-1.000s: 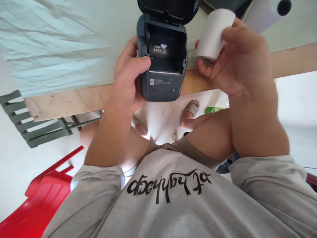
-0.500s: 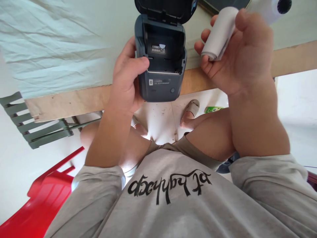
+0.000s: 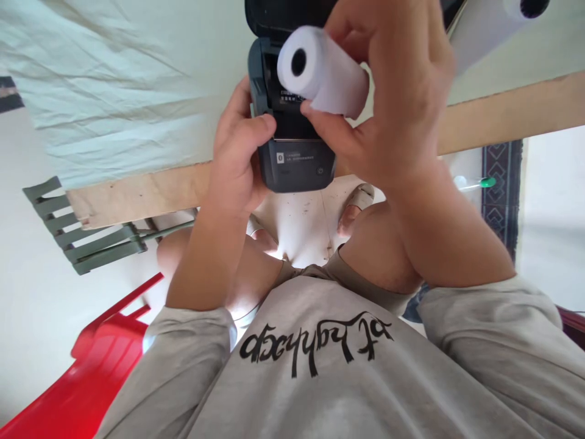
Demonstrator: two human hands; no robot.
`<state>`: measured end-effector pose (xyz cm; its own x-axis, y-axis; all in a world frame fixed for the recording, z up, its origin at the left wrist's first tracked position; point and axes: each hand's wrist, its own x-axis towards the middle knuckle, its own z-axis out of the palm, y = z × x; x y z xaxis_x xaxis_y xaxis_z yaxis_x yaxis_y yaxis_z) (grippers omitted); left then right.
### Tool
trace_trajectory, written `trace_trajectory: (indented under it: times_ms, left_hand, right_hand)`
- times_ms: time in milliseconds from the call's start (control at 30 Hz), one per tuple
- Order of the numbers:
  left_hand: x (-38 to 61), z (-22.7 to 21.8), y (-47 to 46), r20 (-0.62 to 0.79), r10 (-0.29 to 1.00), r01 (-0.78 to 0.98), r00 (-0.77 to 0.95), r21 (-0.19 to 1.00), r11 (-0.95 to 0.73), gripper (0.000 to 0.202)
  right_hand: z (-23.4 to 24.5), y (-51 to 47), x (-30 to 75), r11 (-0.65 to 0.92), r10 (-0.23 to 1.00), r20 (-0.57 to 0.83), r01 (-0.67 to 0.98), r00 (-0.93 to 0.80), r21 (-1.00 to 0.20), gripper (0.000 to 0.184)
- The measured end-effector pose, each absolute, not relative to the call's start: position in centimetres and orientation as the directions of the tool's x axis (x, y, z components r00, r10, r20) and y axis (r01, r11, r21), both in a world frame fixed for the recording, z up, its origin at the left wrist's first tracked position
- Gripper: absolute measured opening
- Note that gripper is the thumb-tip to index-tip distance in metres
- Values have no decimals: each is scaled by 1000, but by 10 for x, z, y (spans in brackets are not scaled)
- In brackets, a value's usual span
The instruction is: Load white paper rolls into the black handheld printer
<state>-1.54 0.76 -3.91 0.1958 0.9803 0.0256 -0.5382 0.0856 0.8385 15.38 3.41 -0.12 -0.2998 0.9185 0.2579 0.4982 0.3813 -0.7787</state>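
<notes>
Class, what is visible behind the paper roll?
Behind the paper roll is the printer with its raised lid, part of its open bay and part of a label. The roll and right hand hide the bay's right side.

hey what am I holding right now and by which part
Your left grip holds the printer by its left side; your right grip holds the white paper roll by its curved side.
</notes>
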Motion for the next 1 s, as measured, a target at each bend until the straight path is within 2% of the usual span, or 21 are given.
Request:
trace_trajectory:
  times_ms: [100,233,400,500,600,700,800,933,1000]
  left_hand:
    - [-14,-40,7,9,986,-557,167,826,86,28]
    - [-12,-41,6,34,987,-584,160,809,67,26]
    - [-15,-45,9,72,979,-600,189,798,57,27]
    - [-18,-49,12,104,972,-586,213,809,41,27]
    - [-20,-53,14,117,966,-555,230,831,31,39]
    - [-20,-55,13,123,971,-506,205,863,-2,45]
    - [-19,-59,13,168,973,-492,160,868,-68,50]
    - [-22,-63,17,200,962,-454,185,886,-97,63]
    - [-22,-62,17,190,959,-436,208,896,-83,68]
  right_hand:
    - [-4,37,144,506,863,361,615,-355,-605,31]
    - [-5,36,142,689,711,516,620,-477,-376,13]
    - [-6,34,147,747,635,614,576,-469,-332,8]
    - [-5,28,148,787,593,603,540,-533,-297,8]
    - [-7,22,150,829,541,563,510,-625,-230,14]
    - [-8,22,154,841,531,587,466,-611,-276,27]
    - [-8,26,157,763,634,605,517,-482,-389,37]
    - [-7,31,158,636,765,476,627,-434,-450,62]
    - [-7,31,157,602,798,395,635,-456,-484,63]
